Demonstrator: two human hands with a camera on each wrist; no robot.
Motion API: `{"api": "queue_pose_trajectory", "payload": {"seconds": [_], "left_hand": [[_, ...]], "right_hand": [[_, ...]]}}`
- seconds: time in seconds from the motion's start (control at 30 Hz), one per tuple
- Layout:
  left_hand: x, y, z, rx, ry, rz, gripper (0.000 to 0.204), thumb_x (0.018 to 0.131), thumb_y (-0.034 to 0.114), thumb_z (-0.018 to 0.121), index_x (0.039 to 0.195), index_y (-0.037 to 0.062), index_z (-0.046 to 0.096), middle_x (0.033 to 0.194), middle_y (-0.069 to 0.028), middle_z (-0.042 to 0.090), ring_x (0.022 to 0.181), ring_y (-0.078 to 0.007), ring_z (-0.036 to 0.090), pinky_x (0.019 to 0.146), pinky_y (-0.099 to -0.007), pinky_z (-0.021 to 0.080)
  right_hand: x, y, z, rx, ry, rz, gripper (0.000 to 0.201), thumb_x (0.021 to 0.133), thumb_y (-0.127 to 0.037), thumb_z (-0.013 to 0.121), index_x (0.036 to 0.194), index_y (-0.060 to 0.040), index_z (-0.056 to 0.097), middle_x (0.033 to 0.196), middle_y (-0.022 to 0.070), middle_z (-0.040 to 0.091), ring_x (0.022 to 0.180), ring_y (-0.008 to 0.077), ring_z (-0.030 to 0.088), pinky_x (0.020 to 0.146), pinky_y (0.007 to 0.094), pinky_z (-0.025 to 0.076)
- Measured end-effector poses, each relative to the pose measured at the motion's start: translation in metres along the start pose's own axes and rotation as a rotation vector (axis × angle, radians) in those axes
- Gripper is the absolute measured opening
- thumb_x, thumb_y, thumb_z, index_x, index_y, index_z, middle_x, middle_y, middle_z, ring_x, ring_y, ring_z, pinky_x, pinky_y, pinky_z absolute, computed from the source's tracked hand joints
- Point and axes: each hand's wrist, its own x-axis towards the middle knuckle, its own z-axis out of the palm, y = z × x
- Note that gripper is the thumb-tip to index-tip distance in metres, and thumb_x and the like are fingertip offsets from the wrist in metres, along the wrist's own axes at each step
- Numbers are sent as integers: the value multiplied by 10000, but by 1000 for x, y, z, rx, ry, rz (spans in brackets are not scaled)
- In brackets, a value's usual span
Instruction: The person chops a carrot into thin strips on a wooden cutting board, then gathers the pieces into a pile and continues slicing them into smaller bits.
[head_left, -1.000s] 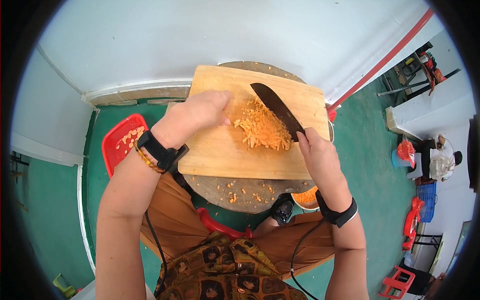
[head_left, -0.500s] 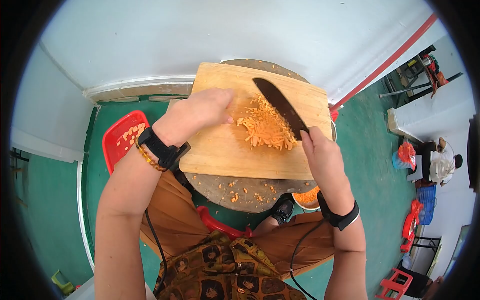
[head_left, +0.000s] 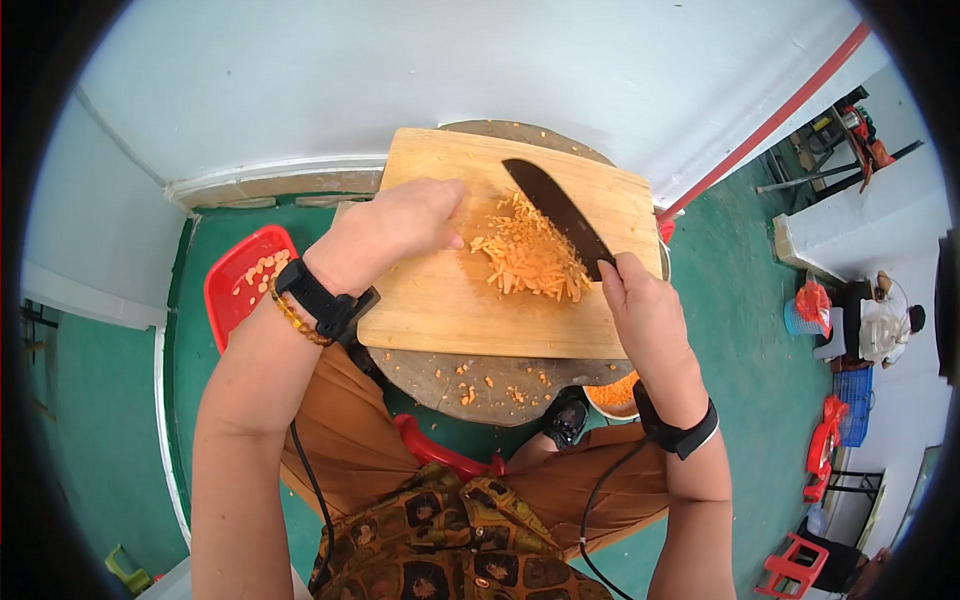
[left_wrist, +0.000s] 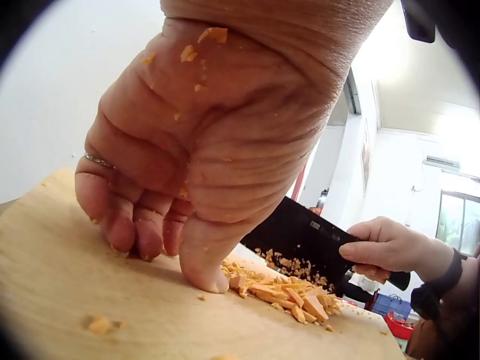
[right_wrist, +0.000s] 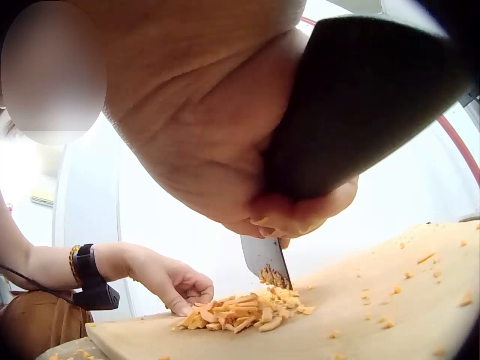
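Observation:
A heap of chopped orange vegetable, carrot by its look (head_left: 530, 262), lies on a wooden cutting board (head_left: 420, 320). My right hand (head_left: 645, 305) grips the handle of a dark-bladed kitchen knife (head_left: 558, 210). The blade stands slantwise along the right side of the heap, and small bits cling to it in the left wrist view. On the heap's other side is my left hand (head_left: 405, 220), holding nothing. Its fingers are bent downward, with the thumb tip (left_wrist: 214, 283) on the board right at the heap's edge. Orange crumbs stick to that palm.
Under the board is a round wooden block (head_left: 440, 385) strewn with crumbs. A red basin (head_left: 222, 290) with orange slices stands to the left. Below the right forearm sits a bowl of finely chopped orange bits (head_left: 612, 392). A white wall (head_left: 400, 70) rises behind; another person (head_left: 885, 320) is far right.
The knife and right hand have shifted slightly away from me and to the right since a second ago. My left hand keeps its place beside the heap.

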Motion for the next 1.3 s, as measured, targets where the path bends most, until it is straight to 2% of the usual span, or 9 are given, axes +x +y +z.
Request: {"api": "queue_pose_trajectory", "payload": {"seconds": [0.13, 0.53, 0.63, 0.73, 0.93, 1.03, 1.13, 1.23, 1.3], "left_hand": [[0, 1, -2, -17, -26, 0, 355, 799, 220, 748, 984, -2, 541, 988, -220, 638, 987, -403, 601, 812, -476, 471], [1, 0, 0, -23, -19, -14, 353, 800, 220, 744, 986, 2, 538, 965, -223, 638, 970, -408, 602, 808, -476, 466], [1, -6, 6, -37, 58, 46, 307, 785, 175, 736, 944, 32, 516, 869, -183, 612, 861, -364, 594, 726, -441, 450], [2, 1, -2, -20, -49, -7, 359, 800, 220, 747, 995, 2, 538, 998, -224, 633, 991, -404, 597, 814, -475, 467], [0, -4, 3, -26, 3, 25, 361, 802, 218, 746, 1003, 2, 537, 991, -223, 639, 993, -402, 602, 814, -475, 469], [3, -8, 5, -39, 31, 62, 317, 785, 178, 739, 951, 31, 512, 859, -183, 612, 850, -366, 594, 720, -440, 452], [2, 2, -2, -27, -33, -29, 343, 803, 204, 741, 988, -3, 538, 974, -226, 637, 973, -412, 599, 804, -478, 467], [0, -8, 7, -38, 64, 56, 320, 784, 173, 745, 944, 28, 509, 853, -186, 610, 851, -374, 593, 724, -446, 452], [2, -9, 8, -41, 45, 52, 321, 782, 170, 745, 946, 29, 509, 855, -187, 610, 852, -376, 593, 725, -446, 453]], "right_hand": [[-2, 3, 8, 11, 38, -40, 241, 957, -222, 579, 828, -30, 510, 668, 219, 615, 641, 427, 619, 568, 505, 489], [1, 6, 7, -59, -52, 8, 254, 964, -240, 569, 827, -36, 503, 669, 213, 619, 633, 418, 619, 553, 500, 486], [0, -1, 1, -14, -10, 8, 253, 962, -235, 570, 818, -38, 502, 660, 209, 618, 624, 407, 621, 553, 497, 488], [-2, 0, 9, -17, 12, -30, 252, 959, -232, 575, 815, -40, 500, 657, 204, 616, 623, 402, 621, 557, 495, 488], [0, -2, 1, -13, 13, -4, 253, 955, -232, 582, 816, -38, 498, 656, 202, 614, 622, 405, 616, 555, 488, 487], [0, 0, 8, -46, 20, -13, 247, 955, -229, 582, 819, -38, 503, 665, 204, 619, 634, 408, 620, 563, 493, 488], [1, 2, 7, -81, -72, 47, 241, 958, -233, 576, 828, -41, 509, 676, 207, 622, 650, 416, 622, 574, 502, 491], [2, 2, 1, -32, 0, 12, 244, 962, -242, 567, 831, -42, 516, 673, 207, 622, 650, 417, 625, 577, 500, 499], [1, 6, 8, -49, -5, 10, 244, 962, -240, 568, 830, -42, 515, 673, 208, 622, 645, 416, 625, 573, 498, 499]]}}
